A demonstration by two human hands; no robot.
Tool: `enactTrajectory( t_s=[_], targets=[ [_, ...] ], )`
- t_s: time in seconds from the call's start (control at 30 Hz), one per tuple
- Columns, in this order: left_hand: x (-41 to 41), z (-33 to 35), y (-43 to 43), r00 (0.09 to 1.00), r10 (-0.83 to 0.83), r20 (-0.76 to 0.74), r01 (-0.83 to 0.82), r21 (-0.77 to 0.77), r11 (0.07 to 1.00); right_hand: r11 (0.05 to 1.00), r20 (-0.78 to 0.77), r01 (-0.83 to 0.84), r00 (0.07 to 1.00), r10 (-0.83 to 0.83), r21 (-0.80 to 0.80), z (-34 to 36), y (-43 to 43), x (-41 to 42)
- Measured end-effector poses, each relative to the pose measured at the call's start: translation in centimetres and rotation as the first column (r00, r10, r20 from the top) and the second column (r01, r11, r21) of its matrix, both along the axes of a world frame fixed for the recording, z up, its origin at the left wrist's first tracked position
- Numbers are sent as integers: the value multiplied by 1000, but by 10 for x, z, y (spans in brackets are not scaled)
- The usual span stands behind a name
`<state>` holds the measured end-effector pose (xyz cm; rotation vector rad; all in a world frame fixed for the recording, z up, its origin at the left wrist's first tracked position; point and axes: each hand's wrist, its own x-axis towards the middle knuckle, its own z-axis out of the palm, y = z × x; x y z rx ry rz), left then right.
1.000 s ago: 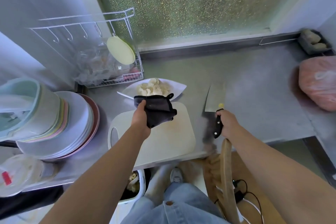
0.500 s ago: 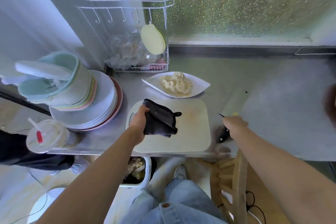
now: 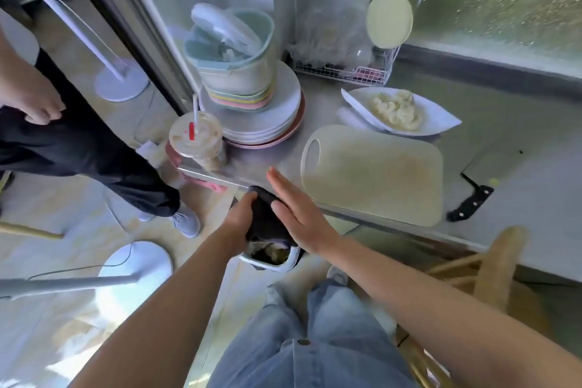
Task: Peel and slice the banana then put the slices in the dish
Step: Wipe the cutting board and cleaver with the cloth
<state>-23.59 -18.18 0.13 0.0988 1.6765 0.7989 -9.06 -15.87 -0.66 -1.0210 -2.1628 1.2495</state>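
- Cutting board (image 3: pixel 371 173) flat along the front edge of the counter (image 3: pixel 522 198).
- Dish (image 3: pixel 439 121) behind it, banana slices (image 3: pixel 396 110) piled inside.
- Knife (image 3: pixel 470 203) by the board's right edge.
- Left hand (image 3: pixel 241 222) clenched round a dark cloth (image 3: pixel 267 224), just off the front edge.
- Right hand (image 3: pixel 300 214) flat, fingers straight, against the cloth.

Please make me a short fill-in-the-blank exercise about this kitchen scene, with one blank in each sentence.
1. The white dish holds the ____ slices.
2. The knife lies to the ____ of the cutting board.
3. The left hand grips a ____ cloth.
Missing words: banana; right; black.
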Motion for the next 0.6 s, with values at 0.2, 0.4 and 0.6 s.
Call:
enactTrajectory(
  t_s=[0.2, 0.4, 0.6],
  targets=[
    [-31, -8, -39, 996, 55, -67, -58, -39, 998, 945, 492, 145, 870, 19, -293, -60, -30, -11],
    [-44, -12, -48, 999, -31, -44, 31, -18, 999, 955, 171, -101, 973, 152, -277, -40, -52, -30],
    [-50, -8, -42, 962, -245, -121, 250, 27, 968, 871, 236, 148, 971, -38, -468, -25, -32, -16]
  ],
)
